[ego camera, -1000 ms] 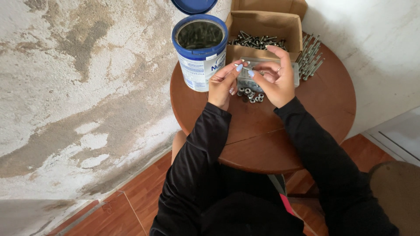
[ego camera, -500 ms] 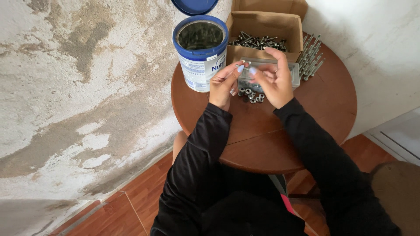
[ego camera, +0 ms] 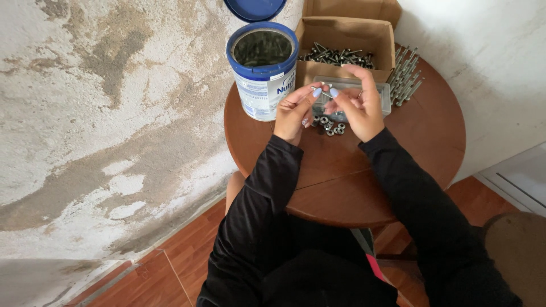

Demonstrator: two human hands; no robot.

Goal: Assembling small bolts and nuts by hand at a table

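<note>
Little has moved since the earlier frames — both hands stay raised over the far half of the bench, fingertips together, with only a slight shift of the fingers. Left hand [ego camera: 293,111] is pinched narrow, thumb and forefinger closed on something small at the tips. Right hand [ego camera: 355,102] meets it, its fingers curled on a thin bolt [ego camera: 325,94] that spans between the two; whether a nut sits on it is too small to tell.

Just below the hands, loose nuts [ego camera: 329,125] lie scattered on the bench [ego camera: 341,176], touching a clear tray [ego camera: 381,91] behind the right hand. Far of that stands a cardboard box [ego camera: 347,34] with dark bolts heaped inside. More long bolts [ego camera: 405,77] lie in a row at the right, close to the bench rim. A blue-rimmed tin [ego camera: 263,71] stands open at the left, its blue lid [ego camera: 255,8] beyond it.

Judging from this, the likeliest slip is the small piece dropping from the pinch — it is held only at the fingertips, above a round bench beside a floor, so it could roll off and be lost. A sweep of the left sleeve could also push the nuts about, and the row of bolts on the right sits near enough the edge to be knocked over it.
</note>
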